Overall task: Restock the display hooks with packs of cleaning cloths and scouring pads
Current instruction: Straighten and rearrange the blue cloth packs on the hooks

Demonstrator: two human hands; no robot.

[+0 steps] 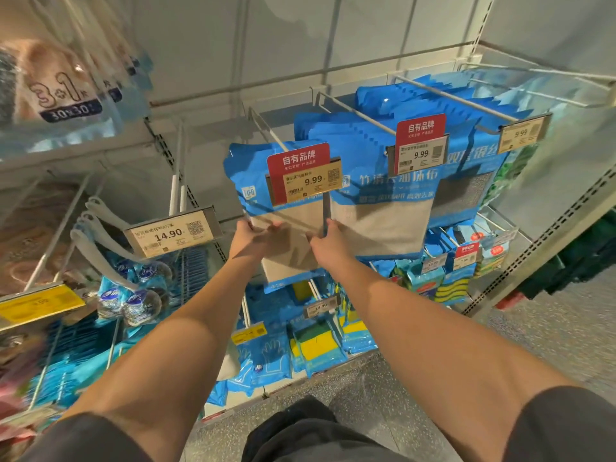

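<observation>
Both hands, left hand (pixel 248 236) and right hand (pixel 328 243), pinch the blue cloth pack (pixel 283 208) below its price tag (pixel 305 180); the neighbouring hook (pixel 353 111) looks full, this one barely stocked.

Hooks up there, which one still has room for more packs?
The hook above the pack that both hands hold shows bare wire back to the wall. The two hooks to its right are crowded with blue packs. Lower rows look packed too.
</observation>
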